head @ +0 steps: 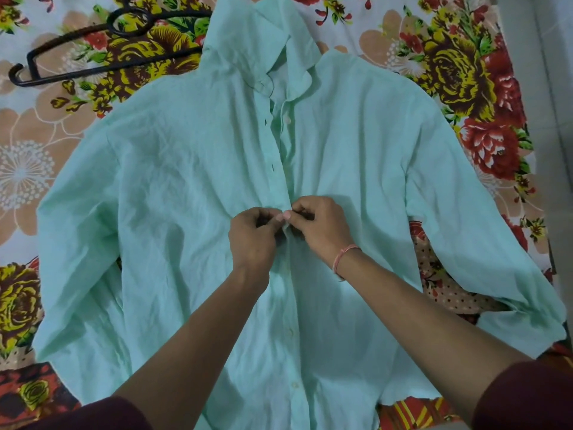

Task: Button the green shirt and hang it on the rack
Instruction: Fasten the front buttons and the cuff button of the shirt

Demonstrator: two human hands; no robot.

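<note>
The pale green shirt lies flat and face up on a floral bedsheet, collar away from me and sleeves spread to both sides. My left hand and my right hand meet at the middle of the front placket, each pinching the fabric edge there. The button under my fingers is hidden. Two buttons below my hands sit closed on the placket. Above my hands the placket gapes, with open buttonholes on the left edge and a white button near the collar.
A black hanger lies on the floral bedsheet at the upper left, its right end under the shirt's shoulder. A tiled floor runs along the bed's right edge. No rack is in view.
</note>
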